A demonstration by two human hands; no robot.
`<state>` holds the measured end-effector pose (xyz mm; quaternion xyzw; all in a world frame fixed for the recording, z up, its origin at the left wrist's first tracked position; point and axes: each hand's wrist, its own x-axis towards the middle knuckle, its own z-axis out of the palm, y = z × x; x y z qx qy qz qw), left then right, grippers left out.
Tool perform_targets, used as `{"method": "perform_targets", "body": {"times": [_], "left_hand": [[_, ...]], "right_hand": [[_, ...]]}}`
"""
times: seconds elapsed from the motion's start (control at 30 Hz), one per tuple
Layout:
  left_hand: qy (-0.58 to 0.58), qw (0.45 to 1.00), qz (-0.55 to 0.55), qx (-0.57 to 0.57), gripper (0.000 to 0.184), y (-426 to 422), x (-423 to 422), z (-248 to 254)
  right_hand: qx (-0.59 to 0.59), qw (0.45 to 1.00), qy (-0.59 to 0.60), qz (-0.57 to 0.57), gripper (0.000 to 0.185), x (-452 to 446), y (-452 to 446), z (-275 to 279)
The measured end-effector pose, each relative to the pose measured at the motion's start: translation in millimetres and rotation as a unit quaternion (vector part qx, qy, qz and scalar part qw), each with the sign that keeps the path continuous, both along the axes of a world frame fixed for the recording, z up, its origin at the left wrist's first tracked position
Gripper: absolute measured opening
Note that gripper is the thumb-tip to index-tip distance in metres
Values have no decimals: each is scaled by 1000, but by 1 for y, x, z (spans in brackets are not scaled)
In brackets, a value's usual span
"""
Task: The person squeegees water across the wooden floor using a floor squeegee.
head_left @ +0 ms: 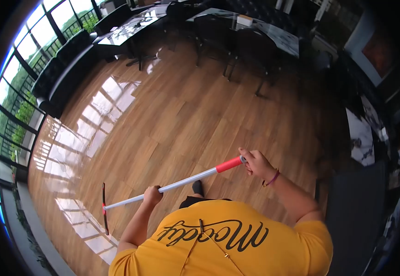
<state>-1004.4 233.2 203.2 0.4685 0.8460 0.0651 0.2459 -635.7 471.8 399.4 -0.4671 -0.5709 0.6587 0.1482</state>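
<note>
A long-handled flat mop [188,179] with a pale metal pole and a red grip slants across the floor in front of me. Its thin dark head [104,221], red at the middle, is on the floor at the left. My left hand [153,196] is wrapped around the lower part of the pole. At the upper end, my right hand [256,163] is closed around the tip of the red grip, thumb pointing up. A purple band circles my right wrist. One dark-covered foot [198,187] shows below the pole.
Glossy wood-look floor [163,110] spreads ahead, bright with window reflections at left. Marble-topped tables [278,39] and dark chairs [255,46] stand at the back. A dark sofa [66,60] lines the windows [20,78]. Dark furniture [354,207] is close on my right.
</note>
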Motion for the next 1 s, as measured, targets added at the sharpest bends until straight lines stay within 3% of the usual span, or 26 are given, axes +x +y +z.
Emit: {"method": "perform_targets", "body": {"times": [0.03, 0.1, 0.17, 0.23, 0.3, 0.37, 0.43, 0.6, 0.77, 0.8, 0.9, 1.0], "left_hand": [[1, 1000, -13, 10, 21, 26, -10, 1], [-3, 999, -35, 10, 21, 81, -25, 12], [-17, 998, -52, 36, 23, 147, -26, 28], [-46, 995, -77, 52, 32, 218, -26, 51], [-51, 985, -148, 75, 18, 281, -25, 51], [-76, 972, -192, 109, 16, 349, -25, 49], [-97, 964, -216, 121, 17, 424, -26, 54], [-151, 951, -227, 143, 15, 595, -44, 52], [-202, 959, -124, 158, 18, 737, -129, 13], [-207, 961, -97, 154, 18, 744, -142, 1], [-158, 966, 21, 206, 15, 753, -210, -43], [-89, 961, 139, 223, 13, 685, -292, -88]], "right_hand": [[3, 1000, -9, 16, 52, -10, 18, -3], [178, 971, -11, -156, 44, -27, 49, -10], [267, 934, 86, -222, 37, -32, 85, -11], [243, 883, 263, -304, 35, -45, 128, 1], [204, 842, 348, -358, 35, -52, 156, 34], [205, 806, 417, -367, 33, -54, 200, 48], [216, 802, 482, -279, 28, -48, 260, 57], [310, 810, 414, -275, 34, -104, 402, 107], [260, 886, 354, -149, 31, -224, 580, 106], [277, 889, 327, -164, 32, -254, 598, 99], [199, 903, 376, -67, 33, -340, 677, 53], [81, 915, 395, -10, 33, -453, 659, -5]]}}
